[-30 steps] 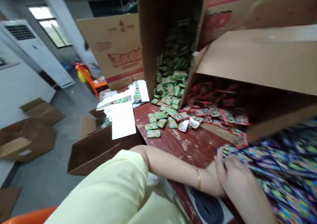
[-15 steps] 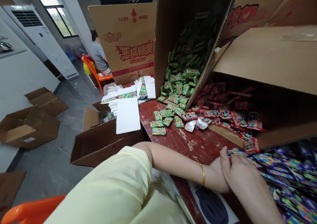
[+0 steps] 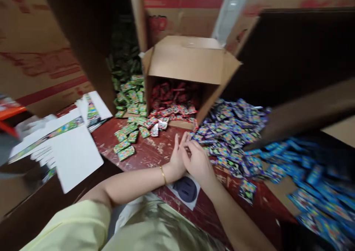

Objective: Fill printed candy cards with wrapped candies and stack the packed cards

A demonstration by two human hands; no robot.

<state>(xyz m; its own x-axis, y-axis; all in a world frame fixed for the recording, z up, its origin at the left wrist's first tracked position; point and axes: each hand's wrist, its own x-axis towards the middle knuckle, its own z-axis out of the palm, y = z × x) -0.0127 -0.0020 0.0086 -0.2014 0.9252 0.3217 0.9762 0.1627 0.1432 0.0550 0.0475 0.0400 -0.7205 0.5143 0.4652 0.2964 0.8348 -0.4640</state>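
Both my hands meet over the red table (image 3: 151, 160), in front of the candy packets. My left hand (image 3: 177, 161), with a gold bangle (image 3: 162, 175) at the wrist, has its fingers stretched up and apart. Against it rests my right hand (image 3: 199, 165), its fingers bent inward; anything between them is hidden. Just beyond lie purple packets (image 3: 230, 132) in a loose heap. Red packets (image 3: 177, 108) spill from an open carton (image 3: 188, 62). Green packets (image 3: 126, 132) are scattered to the left. Below my wrists is a white sheet with a dark round shape (image 3: 186, 190).
White cards (image 3: 77, 153) with printed strips are stacked at the left table edge. Blue packets (image 3: 313, 173) fill the right side. A dark open carton (image 3: 299, 55) and a tall carton (image 3: 80, 29) flank the middle one. One purple packet (image 3: 247, 191) lies apart near the front.
My view has turned right, bringing the purple and blue packets into sight. My right hand, earlier laid over my left, has shifted so that the fingers of both now show.
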